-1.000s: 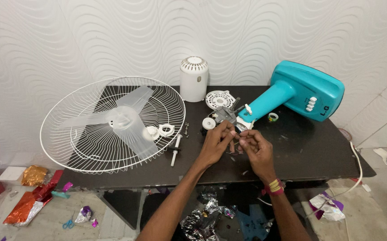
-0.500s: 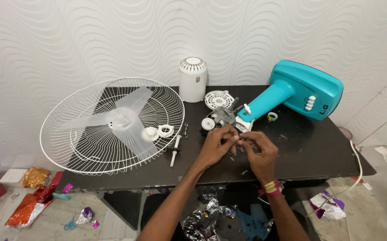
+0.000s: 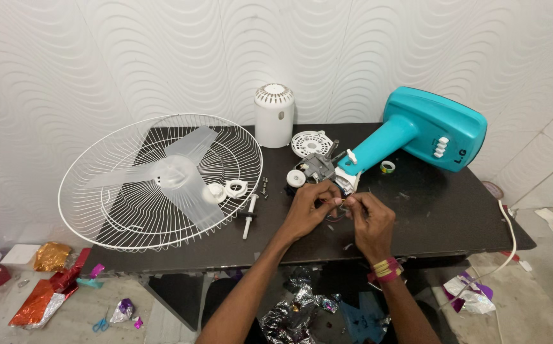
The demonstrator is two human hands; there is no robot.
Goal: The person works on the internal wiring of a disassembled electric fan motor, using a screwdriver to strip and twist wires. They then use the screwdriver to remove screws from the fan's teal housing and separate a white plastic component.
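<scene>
My left hand (image 3: 307, 212) and my right hand (image 3: 371, 220) meet over the dark table (image 3: 442, 216), both pinching thin wires (image 3: 339, 202) that run from the fan motor (image 3: 318, 168). The motor sits at the end of a teal fan stand (image 3: 429, 135) lying on its side. What the fingertips pinch is too small to make out beyond the wires.
A white fan guard (image 3: 162, 181) with a translucent blade (image 3: 178, 172) lies at the left, hanging over the table edge. A white motor cover (image 3: 274, 115), a round white vented plate (image 3: 311, 143), a screwdriver (image 3: 249, 215), screws (image 3: 264, 186) and a tape roll (image 3: 388, 167) lie about. Wrappers litter the floor (image 3: 47, 293).
Both hands stay close together at the wires with only small finger shifts. Nothing else on the table has moved.
</scene>
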